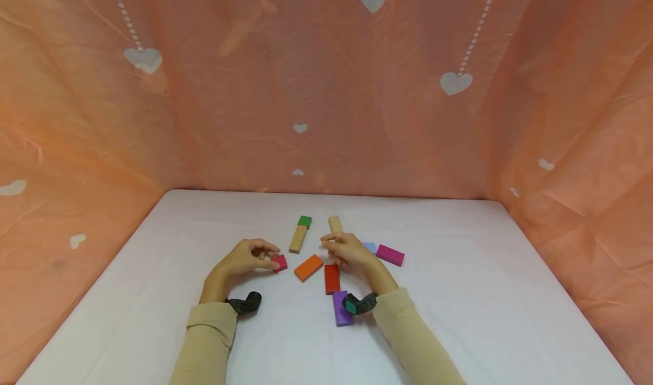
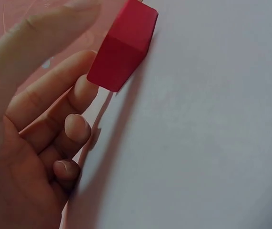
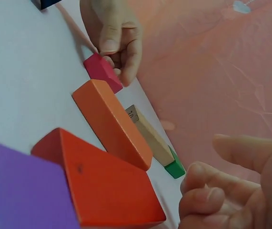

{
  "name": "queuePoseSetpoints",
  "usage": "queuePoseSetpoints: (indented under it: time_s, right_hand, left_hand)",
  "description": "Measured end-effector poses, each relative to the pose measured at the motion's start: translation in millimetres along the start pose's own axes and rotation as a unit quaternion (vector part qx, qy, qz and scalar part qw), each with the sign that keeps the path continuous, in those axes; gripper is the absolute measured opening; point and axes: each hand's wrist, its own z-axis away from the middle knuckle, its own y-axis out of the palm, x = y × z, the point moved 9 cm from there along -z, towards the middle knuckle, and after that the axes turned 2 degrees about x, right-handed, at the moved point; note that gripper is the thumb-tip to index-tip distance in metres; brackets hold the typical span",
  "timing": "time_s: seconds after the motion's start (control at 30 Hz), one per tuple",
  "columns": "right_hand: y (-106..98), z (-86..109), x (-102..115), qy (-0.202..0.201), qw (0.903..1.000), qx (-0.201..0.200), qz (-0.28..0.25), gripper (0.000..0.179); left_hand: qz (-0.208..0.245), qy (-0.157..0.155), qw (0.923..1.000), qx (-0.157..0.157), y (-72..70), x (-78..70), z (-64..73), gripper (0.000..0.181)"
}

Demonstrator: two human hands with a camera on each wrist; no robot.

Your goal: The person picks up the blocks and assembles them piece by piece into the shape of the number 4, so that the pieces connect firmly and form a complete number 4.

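Observation:
My left hand (image 1: pixel 245 257) pinches a pinkish-red wooden block (image 1: pixel 280 263) between thumb and fingers, low over the white table. In the left wrist view, the block (image 2: pixel 119 52) is at the fingertips and casts a shadow on the cloth. My right hand (image 1: pixel 353 250) hovers with loosely bent fingers and holds nothing; in the right wrist view its thumb stands apart from the fingers. Beneath and beside that hand lie a red block (image 1: pixel 332 280) and a light blue block (image 1: pixel 369 247), partly hidden. Between the hands an orange block (image 1: pixel 308 267) rests slantwise.
A purple block (image 1: pixel 340 312) touches the red one's near end, partly behind the right wrist camera (image 1: pixel 360 304). Farther back, a green block (image 1: pixel 305 221) meets a plain wooden block (image 1: pixel 298 240); another plain block (image 1: pixel 334 223) and a magenta block (image 1: pixel 390 255) lie right. Orange curtains (image 1: pixel 331 90) enclose the table.

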Motion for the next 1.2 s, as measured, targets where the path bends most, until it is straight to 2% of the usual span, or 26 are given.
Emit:
queuePoseSetpoints:
  time_s: [0.2, 0.37, 0.73, 0.9, 1.07, 1.2]
  right_hand:
    - [1, 1.3, -1, -0.005, 1.0, 0.006, 0.001, 0.035]
    - [3, 0.2, -5, 0.01, 0.9999, 0.006, -0.011, 0.034]
    - [5, -0.6, -11, 0.019, 0.9993, 0.023, -0.022, 0.036]
    - [7, -0.1, -7, 0.003, 0.999, 0.043, -0.014, 0.038]
    - [8, -0.8, -2, -0.036, 0.9973, 0.062, 0.015, 0.039]
    - [9, -2.3, 0, -0.054, 0.9953, 0.077, 0.024, 0.041]
  left_hand:
    - [-0.006, 0.014, 0.9999, 0.005, 1.0, -2.0, -0.5, 0.041]
    - [-0.008, 0.024, 0.9997, 0.006, 1.3, -2.8, 0.3, 0.038]
    - [-0.013, 0.021, 0.9997, 0.002, 3.0, -3.5, -1.2, 0.034]
    - [-0.016, 0.026, 0.9995, 0.001, 3.6, -5.1, -2.0, 0.034]
    - [-0.015, 0.029, 0.9995, 0.003, 4.7, -7.0, -2.9, 0.033]
    - [-0.024, 0.043, 0.9988, 0.002, 4.9, -10.2, -3.9, 0.032]
